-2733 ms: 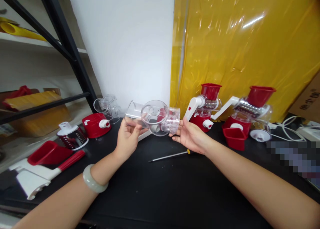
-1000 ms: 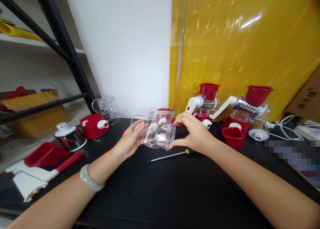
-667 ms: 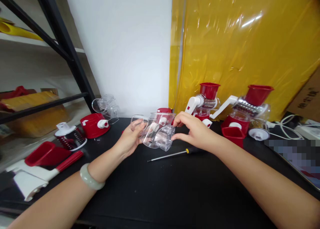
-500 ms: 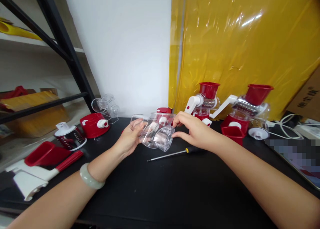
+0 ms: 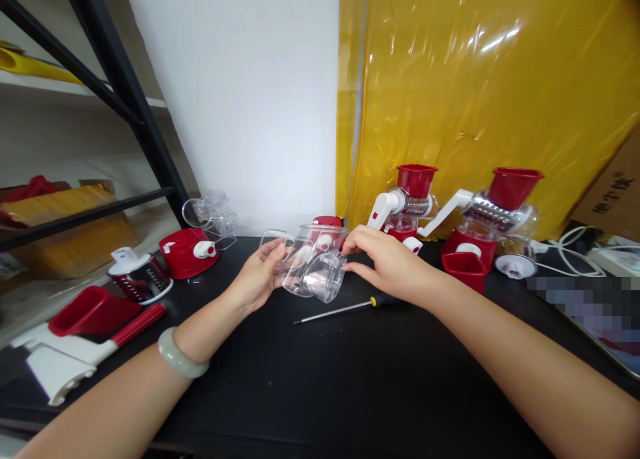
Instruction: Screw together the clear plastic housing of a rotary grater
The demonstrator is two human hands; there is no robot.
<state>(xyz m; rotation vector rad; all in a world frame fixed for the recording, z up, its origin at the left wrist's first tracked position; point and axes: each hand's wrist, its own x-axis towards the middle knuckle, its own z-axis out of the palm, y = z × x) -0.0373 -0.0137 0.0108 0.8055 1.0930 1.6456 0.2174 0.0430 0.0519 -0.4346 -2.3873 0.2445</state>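
Observation:
A clear plastic grater housing is held tilted just above the black table. My left hand is closed around its left end, with the thumb in front. At its right edge my right hand is closed in a pinch, thumb and fingertips on the rim; whether a small part sits between them I cannot tell. Behind the housing stands a red base with a white knob, partly hidden. A screwdriver with a yellow and black handle lies below my right hand.
Two assembled red drum graters stand at the back right. At left lie a red base, a drum blade, a red hopper and a white crank. Another clear housing stands behind. A tablet-like device lies right.
Both hands keep their hold on the clear housing, which has barely shifted. The whole view has moved slightly.

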